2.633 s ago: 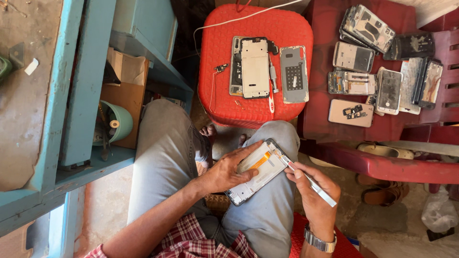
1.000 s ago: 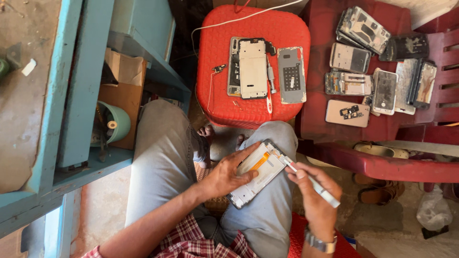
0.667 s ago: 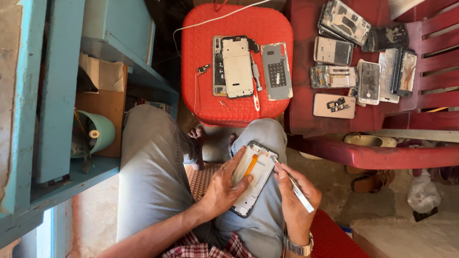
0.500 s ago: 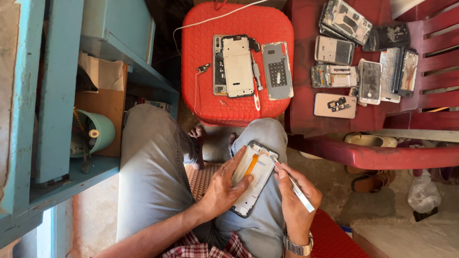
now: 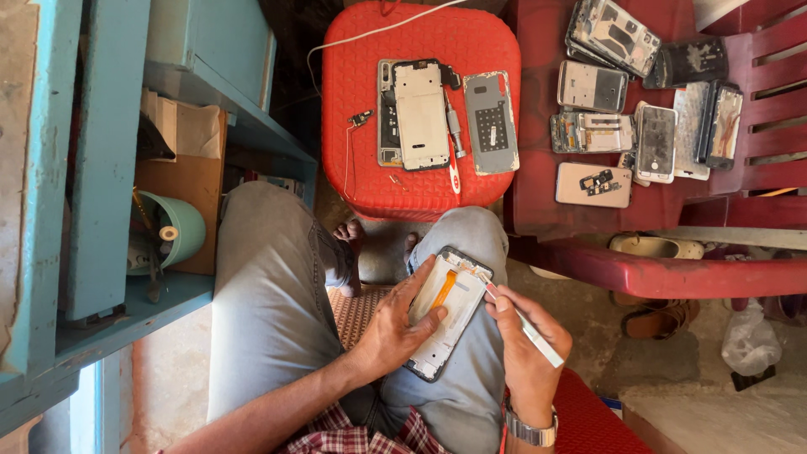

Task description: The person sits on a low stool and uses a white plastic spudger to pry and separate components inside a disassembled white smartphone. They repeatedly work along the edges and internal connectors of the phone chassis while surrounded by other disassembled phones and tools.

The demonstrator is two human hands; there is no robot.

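1. Since the earliest frame the view has slid so the stool and chair sit further left; the hands and the phone on the lap have barely shifted, and the tool tip has stayed at the phone's upper right edge.
2. Left hand [image 5: 393, 326] is closed around the opened phone [image 5: 445, 309], thumb across its face, steadying it on the right thigh.
3. Right hand [image 5: 528, 353] is closed on a thin white tool [image 5: 523, 323], held like a pen, its tip touching the phone's frame near the top corner.
4. Phone lies face-open: a white inner frame with an orange flex strip [image 5: 442, 290] shows, so the cover is already off. Whether any part inside is loosened cannot be told.
5. On the red stool [image 5: 370, 76] lie another opened phone [image 5: 418, 113], a grey back panel [image 5: 491, 122] and a red-handled tool [image 5: 454, 172].
6. A red chair [image 5: 672, 273] to the right carries many stripped phones and panels [image 5: 647, 109].
7. Judged from this, disassembly is part-way: shell opened, inner work ongoing, parts still in the frame.
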